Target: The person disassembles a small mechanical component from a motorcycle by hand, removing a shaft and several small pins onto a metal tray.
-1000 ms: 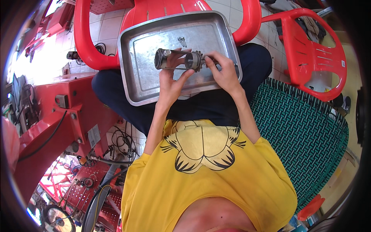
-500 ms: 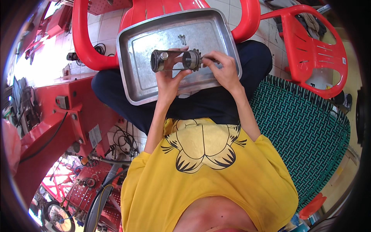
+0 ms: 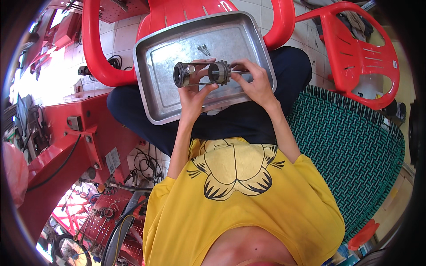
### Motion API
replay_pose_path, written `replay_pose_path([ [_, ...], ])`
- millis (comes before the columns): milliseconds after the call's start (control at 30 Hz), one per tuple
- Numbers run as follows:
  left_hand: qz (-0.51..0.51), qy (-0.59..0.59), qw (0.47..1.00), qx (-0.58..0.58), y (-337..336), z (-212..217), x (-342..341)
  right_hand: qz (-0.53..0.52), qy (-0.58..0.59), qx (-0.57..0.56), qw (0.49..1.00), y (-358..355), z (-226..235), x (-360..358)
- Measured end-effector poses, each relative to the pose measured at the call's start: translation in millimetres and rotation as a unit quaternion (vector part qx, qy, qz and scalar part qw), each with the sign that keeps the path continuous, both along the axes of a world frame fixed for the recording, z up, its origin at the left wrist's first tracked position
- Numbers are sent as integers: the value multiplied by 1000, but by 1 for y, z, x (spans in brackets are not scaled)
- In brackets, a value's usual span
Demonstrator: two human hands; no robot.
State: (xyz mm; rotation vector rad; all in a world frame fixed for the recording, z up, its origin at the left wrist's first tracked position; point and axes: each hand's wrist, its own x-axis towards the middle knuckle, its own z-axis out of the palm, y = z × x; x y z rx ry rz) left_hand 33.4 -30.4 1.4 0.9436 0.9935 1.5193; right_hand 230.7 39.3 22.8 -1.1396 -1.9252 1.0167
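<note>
Over the tray, my left hand [image 3: 191, 103] is closed around a dark metal assembly [image 3: 219, 73]. Two cylindrical ends are joined by thin parallel rods, with an open gap between them. Its left end is a dark open ring with a round silver knob beside it; the right end carries a toothed rim. My right hand [image 3: 258, 88] is closed at that toothed rim, and a thin metal rod [image 3: 240, 72] passes between its thumb and fingers. Several small bolts [image 3: 204, 49] lie in the shallow metal tray [image 3: 153, 111], beyond the assembly. Part of my left fingers is hidden behind it.
The tray rests across my lap, against a red plastic chair [image 3: 101, 48]. A second red chair [image 3: 368, 48] stands at far right. Close by on my right is a green woven seat [image 3: 346, 150]. Red metal equipment [image 3: 66, 128] and black cables [image 3: 146, 166] are at left.
My right fingers have moved in toward the toothed rim, and the index finger is more extended. The left hand keeps its hold on the assembly. The bolts appear turned slightly in the tray.
</note>
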Motion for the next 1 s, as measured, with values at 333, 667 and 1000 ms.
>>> replay_pose_path([
  [333, 7, -74, 995, -67, 3, -4, 0, 33, -55, -3, 998, 1, -4, 1],
  [667, 7, -70, 995, -78, 3, -4, 0, 19, -58, -17, 998, 2, -2, 2],
  [1000, 9, -52, 994, -96, 2, 0, 2, -23, -21, -66, 997, 0, -10, 1],
])
